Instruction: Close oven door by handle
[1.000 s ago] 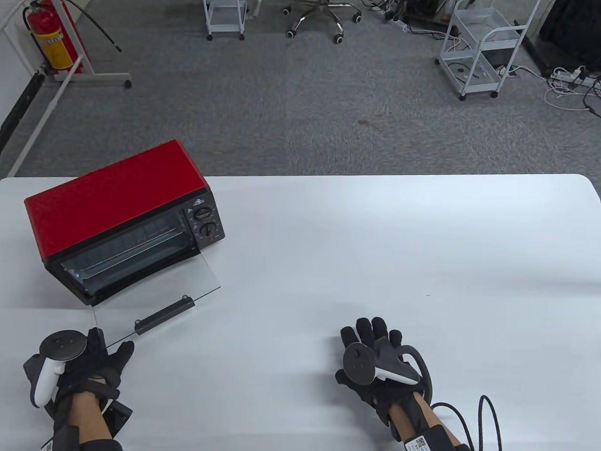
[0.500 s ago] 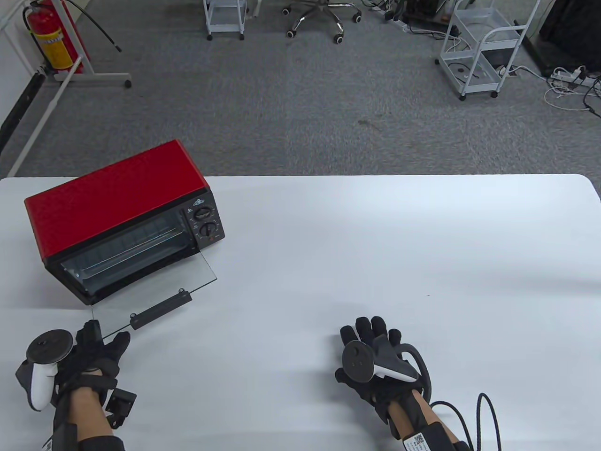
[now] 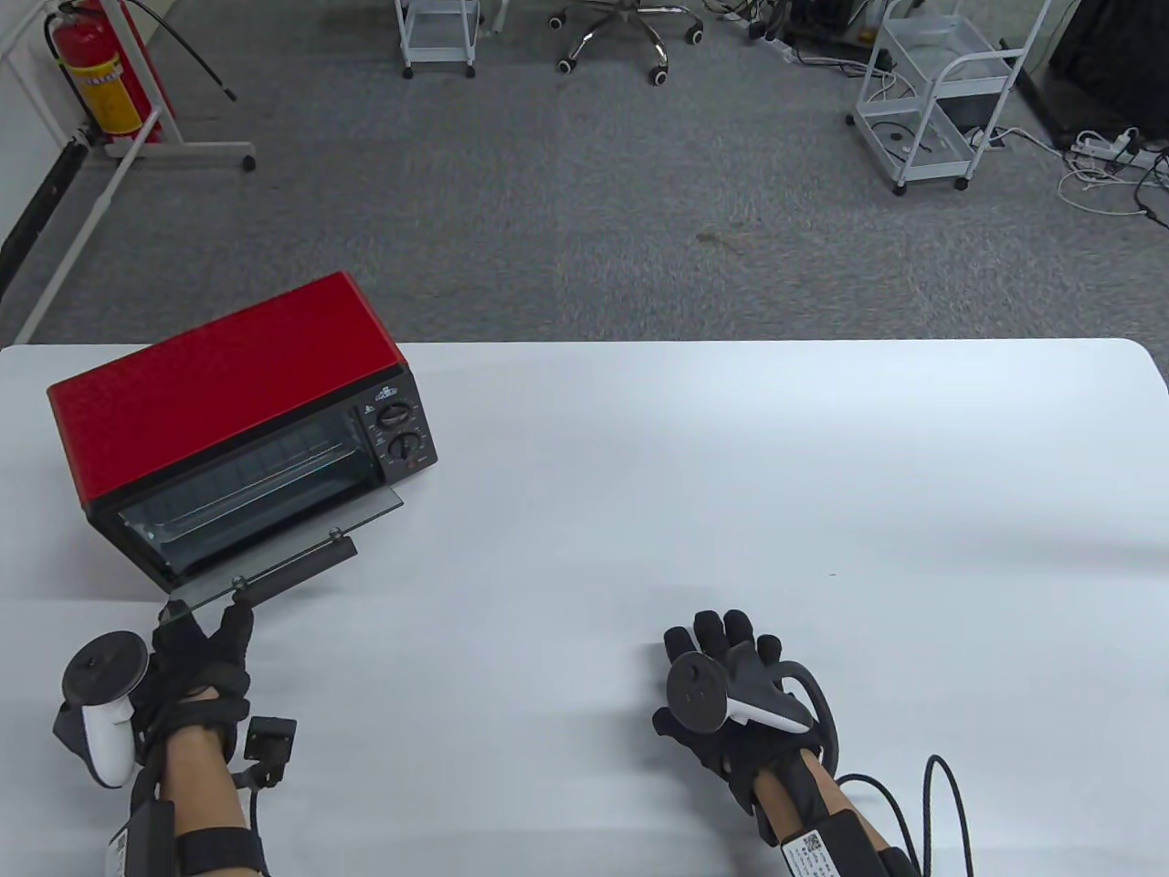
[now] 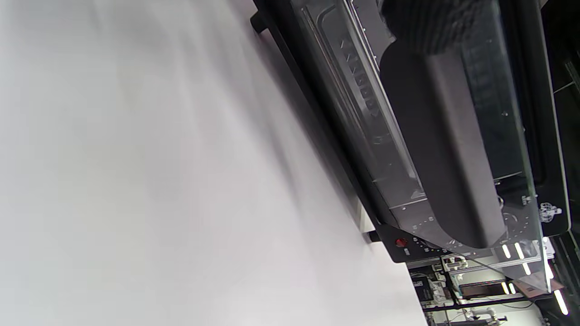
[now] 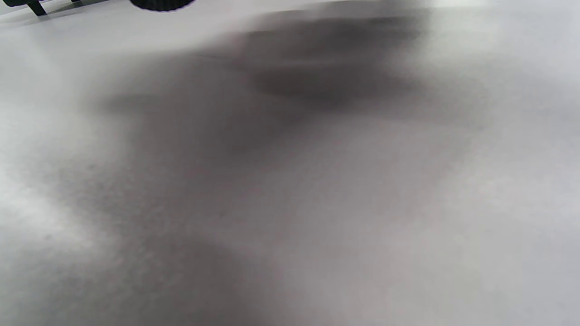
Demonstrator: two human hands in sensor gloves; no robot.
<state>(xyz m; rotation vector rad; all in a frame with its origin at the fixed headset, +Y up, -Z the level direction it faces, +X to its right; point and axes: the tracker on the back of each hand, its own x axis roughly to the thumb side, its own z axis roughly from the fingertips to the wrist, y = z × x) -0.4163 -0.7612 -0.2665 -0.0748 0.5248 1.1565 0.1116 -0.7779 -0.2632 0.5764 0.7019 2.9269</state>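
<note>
White table (image 3: 731, 457) fills the lower half of the table view, with grey carpet above it. Left of centre on the table sits the red oven (image 3: 228, 393), turned at an angle, its black control panel with two knobs (image 3: 399, 431) at its right end. The glass door (image 3: 274, 548) hangs partly raised from the oven's front, neither flat nor shut, and the black bar handle (image 3: 297, 568) runs along its outer edge; in the left wrist view the handle (image 4: 444, 149) shows dark behind the glass. At the lower left of the frame the left hand (image 3: 196, 662) reaches up to the door's near corner, its fingertips (image 3: 239, 607) touching the door edge by the handle's left end; whether they curl around the handle I cannot tell. At lower centre-right the right hand (image 3: 731, 703) lies flat on the table with fingers spread and holding nothing, well apart from the oven. In the upper right of the frame stands a white wire cart (image 3: 941, 100), in the upper left a fire extinguisher (image 3: 91, 73).
</note>
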